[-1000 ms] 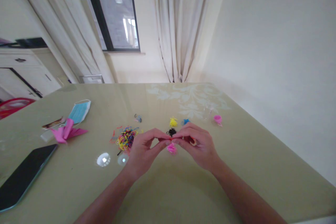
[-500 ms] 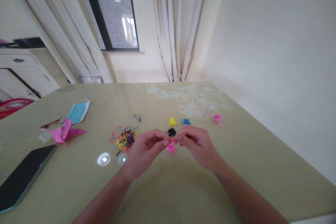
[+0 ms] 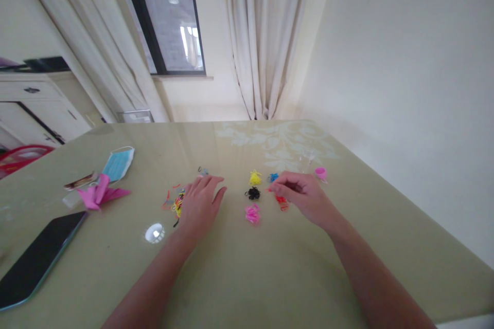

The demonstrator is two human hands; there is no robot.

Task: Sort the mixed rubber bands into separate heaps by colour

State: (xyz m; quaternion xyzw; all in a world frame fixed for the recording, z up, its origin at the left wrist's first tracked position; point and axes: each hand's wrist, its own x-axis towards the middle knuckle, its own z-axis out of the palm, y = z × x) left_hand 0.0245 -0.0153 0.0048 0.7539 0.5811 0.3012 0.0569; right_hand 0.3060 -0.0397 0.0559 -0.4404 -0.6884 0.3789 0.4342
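Note:
My left hand (image 3: pixel 199 203) hovers palm down with its fingers apart over the mixed pile of coloured rubber bands (image 3: pixel 178 203), hiding most of it. My right hand (image 3: pixel 303 194) pinches a small red rubber band (image 3: pixel 269 190) between thumb and forefinger. Just under that hand lies a heap of red bands (image 3: pixel 282 202), partly covered. Sorted heaps stand to its left: yellow bands (image 3: pixel 255 177), black bands (image 3: pixel 253 193) and pink bands (image 3: pixel 252 214). The blue bands (image 3: pixel 273 177) show beyond my right fingertips.
A pink cup-like piece (image 3: pixel 320 172) and a clear container (image 3: pixel 306 158) are at the right. On the left lie a face mask (image 3: pixel 118 164), a pink folded paper shape (image 3: pixel 101 194) and a phone (image 3: pixel 42 257). A shiny round object (image 3: pixel 155 233) rests near my left wrist.
My hands were together over the pink bands and have parted. The left moved onto the mixed pile; the right moved rightward to the red heap with a red band.

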